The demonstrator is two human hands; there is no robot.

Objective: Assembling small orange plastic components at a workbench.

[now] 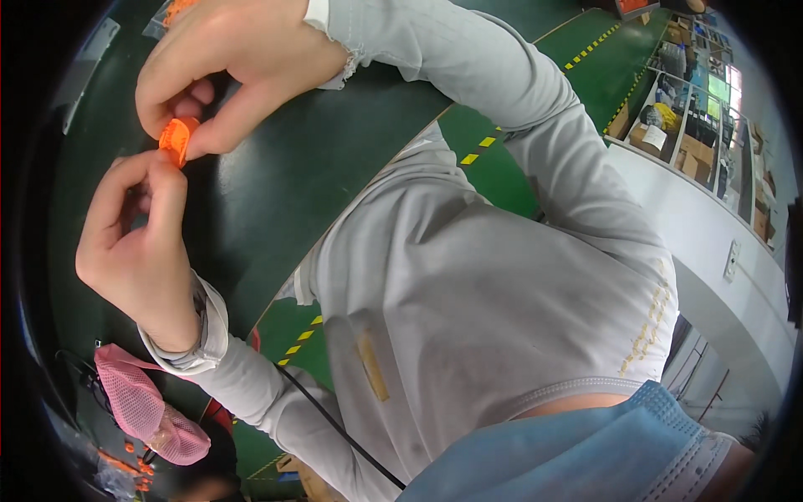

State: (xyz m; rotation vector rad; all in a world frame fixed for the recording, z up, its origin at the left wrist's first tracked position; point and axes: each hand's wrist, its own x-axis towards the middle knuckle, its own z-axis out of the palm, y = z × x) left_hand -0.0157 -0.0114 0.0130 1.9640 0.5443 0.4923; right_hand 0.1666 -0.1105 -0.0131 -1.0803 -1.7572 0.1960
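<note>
Over the dark green tabletop (pixel 276 167), both my hands meet at a small bright orange plastic part (pixel 178 139). It looks curved, with fine ridges along one edge. My left hand (pixel 138 251) is closed and pinches the part's lower end between thumb and forefinger. From above, my right hand (pixel 234 63) grips the same part between its thumb and bent fingers. The fingers cover some of the part, so its full shape is hidden.
A pink mesh pouch (pixel 138 402) lies near my left forearm, by loose orange pieces (pixel 138 477). Beyond my right hand is a clear bag with orange bits (pixel 176 10). A thin grey object (pixel 90 75) lies at the far left. Shelves with boxes (pixel 694 155) stand at right.
</note>
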